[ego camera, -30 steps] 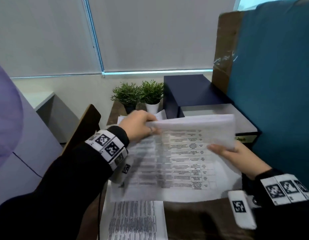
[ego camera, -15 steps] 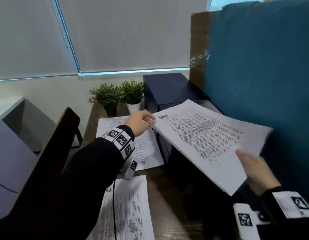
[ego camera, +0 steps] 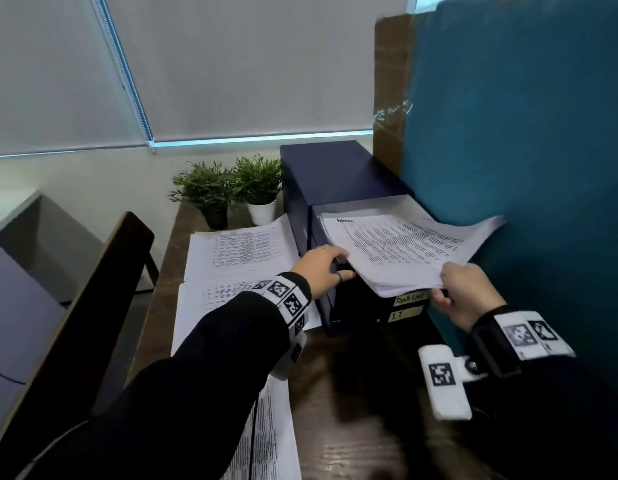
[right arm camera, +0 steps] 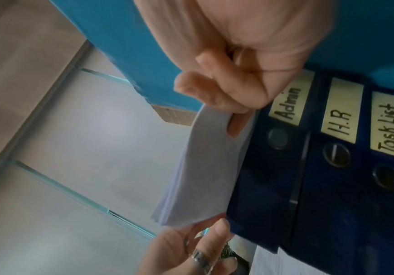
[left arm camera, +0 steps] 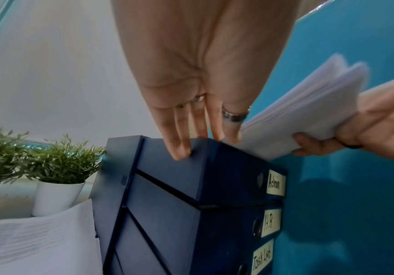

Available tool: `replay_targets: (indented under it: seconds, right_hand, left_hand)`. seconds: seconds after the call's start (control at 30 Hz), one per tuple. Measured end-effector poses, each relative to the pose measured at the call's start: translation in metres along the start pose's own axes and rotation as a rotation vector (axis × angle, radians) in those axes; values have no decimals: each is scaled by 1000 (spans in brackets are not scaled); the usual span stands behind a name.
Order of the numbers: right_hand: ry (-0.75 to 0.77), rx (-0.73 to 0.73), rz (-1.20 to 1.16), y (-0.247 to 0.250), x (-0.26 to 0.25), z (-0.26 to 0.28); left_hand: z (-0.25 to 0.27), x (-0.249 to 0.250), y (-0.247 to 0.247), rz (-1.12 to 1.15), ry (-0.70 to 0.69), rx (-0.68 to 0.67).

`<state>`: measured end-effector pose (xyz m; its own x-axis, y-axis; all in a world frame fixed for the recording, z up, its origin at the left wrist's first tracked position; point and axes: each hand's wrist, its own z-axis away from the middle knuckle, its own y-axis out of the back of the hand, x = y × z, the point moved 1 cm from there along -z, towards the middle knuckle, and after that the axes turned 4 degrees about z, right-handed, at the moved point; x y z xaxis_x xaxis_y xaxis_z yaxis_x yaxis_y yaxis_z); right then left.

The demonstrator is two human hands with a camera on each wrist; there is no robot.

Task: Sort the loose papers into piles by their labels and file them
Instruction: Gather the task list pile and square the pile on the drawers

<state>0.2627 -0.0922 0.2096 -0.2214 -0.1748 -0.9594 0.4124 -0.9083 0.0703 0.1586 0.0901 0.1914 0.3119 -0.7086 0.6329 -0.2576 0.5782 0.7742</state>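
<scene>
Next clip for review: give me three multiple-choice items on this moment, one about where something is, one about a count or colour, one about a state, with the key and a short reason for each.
1. Where are the two potted plants?
A. on top of the drawer unit
B. on the desk, left of the drawer unit
C. on the chair

2. What colour is the drawer unit?
A. dark blue
B. red
C. white

3. What is the state of the top drawer, labelled Admin?
A. pushed shut
B. taken out and lying on the desk
C. pulled open, with the paper stack over it

Key: 1 B, the head view shows both pots standing on the desk beside the unit's left side. 2 A, all views show it navy. 3 C, the right hand grips the stack over the open drawer while the left hand touches the drawer's front corner.
</scene>
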Motion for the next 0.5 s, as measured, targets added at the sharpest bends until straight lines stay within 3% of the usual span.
replay_targets:
  seconds: [0.13, 0.23, 0.33, 0.37, 0.4, 0.43, 0.5]
  right_hand:
    - [-59, -5, -25, -24, -11, -28]
    - [-63, 13, 91, -36, -20, -52]
    - [-162, 50, -78, -47, -27, -79]
    - [-115, 64, 230, -52, -30, -77]
    - [58, 94, 583, -53, -28, -80]
    - [83, 67, 606, -53, -25, -90]
    - [-156, -75, 94, -56, -22, -111]
  left_hand:
    - [-5, -1, -3, 62, -6, 110]
    - [-7, -3, -4, 51, -36, 149]
    - [-8, -6, -5, 42, -55, 159]
    - [-9, -7, -5, 54, -58, 161]
    - [-9, -8, -5, 67, -58, 164]
    - [-9, -8, -5, 75, -55, 168]
    - [-9, -11, -7, 64, -45, 178]
